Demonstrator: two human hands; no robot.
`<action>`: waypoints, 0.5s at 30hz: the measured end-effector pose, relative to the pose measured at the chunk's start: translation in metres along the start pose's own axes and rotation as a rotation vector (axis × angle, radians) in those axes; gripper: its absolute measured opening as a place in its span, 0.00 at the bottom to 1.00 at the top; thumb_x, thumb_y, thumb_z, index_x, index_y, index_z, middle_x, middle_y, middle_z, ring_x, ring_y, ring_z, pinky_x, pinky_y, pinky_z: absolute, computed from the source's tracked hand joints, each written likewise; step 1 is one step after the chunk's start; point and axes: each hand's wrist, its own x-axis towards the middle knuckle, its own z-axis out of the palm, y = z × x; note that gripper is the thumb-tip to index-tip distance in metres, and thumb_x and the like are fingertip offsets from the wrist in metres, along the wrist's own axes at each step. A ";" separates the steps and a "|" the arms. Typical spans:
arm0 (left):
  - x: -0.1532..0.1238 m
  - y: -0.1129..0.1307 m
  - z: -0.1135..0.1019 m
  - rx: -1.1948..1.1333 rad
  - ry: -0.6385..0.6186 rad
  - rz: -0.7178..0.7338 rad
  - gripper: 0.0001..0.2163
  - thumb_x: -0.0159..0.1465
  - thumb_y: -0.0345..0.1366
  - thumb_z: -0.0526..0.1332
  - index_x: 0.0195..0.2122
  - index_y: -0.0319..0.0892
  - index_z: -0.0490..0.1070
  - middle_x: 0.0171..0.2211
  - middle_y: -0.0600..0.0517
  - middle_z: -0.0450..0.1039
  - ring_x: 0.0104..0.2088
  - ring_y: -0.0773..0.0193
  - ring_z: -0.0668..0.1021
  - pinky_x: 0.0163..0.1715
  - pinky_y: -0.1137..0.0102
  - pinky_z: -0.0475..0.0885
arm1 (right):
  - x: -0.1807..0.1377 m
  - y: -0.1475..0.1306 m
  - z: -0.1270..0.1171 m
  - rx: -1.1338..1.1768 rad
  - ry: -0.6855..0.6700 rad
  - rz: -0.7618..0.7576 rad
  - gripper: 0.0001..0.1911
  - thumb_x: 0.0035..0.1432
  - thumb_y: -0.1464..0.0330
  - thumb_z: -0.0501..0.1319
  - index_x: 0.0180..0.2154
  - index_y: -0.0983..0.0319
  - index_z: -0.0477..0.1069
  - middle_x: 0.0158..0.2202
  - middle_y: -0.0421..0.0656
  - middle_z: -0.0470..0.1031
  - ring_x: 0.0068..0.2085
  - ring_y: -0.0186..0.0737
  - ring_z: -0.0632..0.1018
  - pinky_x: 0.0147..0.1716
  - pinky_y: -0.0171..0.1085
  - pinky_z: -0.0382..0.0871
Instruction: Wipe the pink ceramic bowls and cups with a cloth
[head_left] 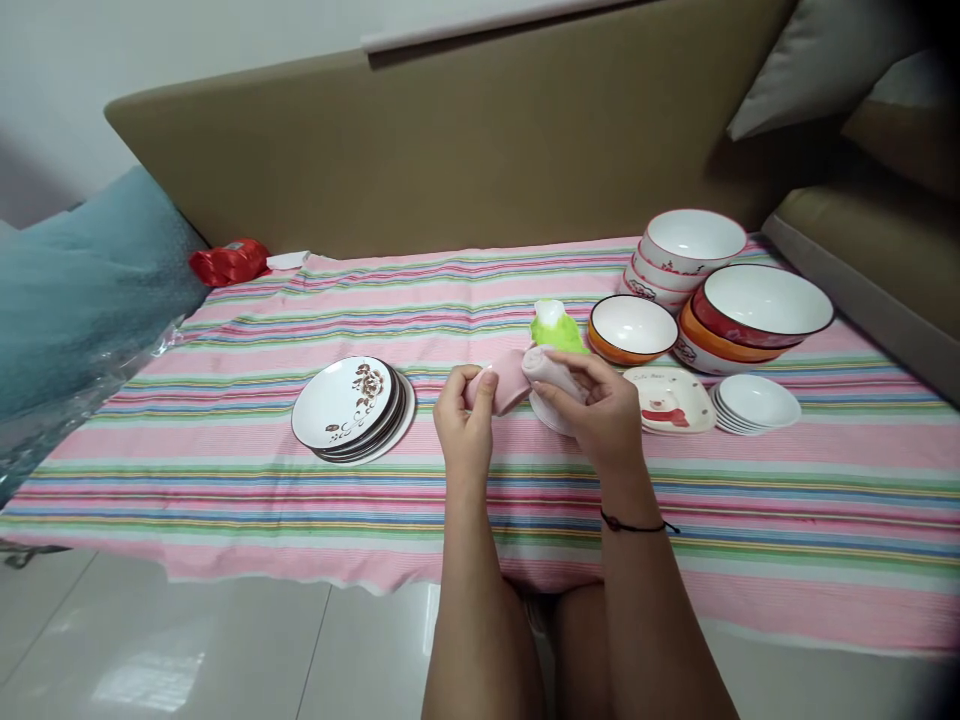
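Note:
Over the middle of the striped cloth, my left hand (466, 415) is closed around a small pink bowl (511, 384), tilted on its side; a cup is also possible, since its full shape is partly covered. A bunched whitish wiping cloth (544, 368) is pinched in my right hand (600, 405) and touches the pink bowl's rim. Below my right hand, a white dish (553, 418) shows only in part. Just behind the hands lies a green-and-white leaf-shaped dish (556, 328).
Left of my hands stands a stack of flower-patterned plates (341, 405). To the right are an orange bowl (634, 328), stacked large bowls (765, 305), white bowls with red rims (690, 240), a bear plate (667, 400) and small white dishes (757, 402). A brown backrest (465, 150) rises behind.

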 end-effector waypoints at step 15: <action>0.000 0.002 0.002 0.064 -0.063 -0.006 0.11 0.63 0.44 0.60 0.29 0.43 0.68 0.26 0.55 0.67 0.29 0.67 0.68 0.32 0.72 0.62 | -0.002 -0.002 -0.004 0.107 -0.056 0.090 0.17 0.46 0.70 0.68 0.41 0.60 0.74 0.44 0.46 0.79 0.45 0.46 0.80 0.46 0.45 0.76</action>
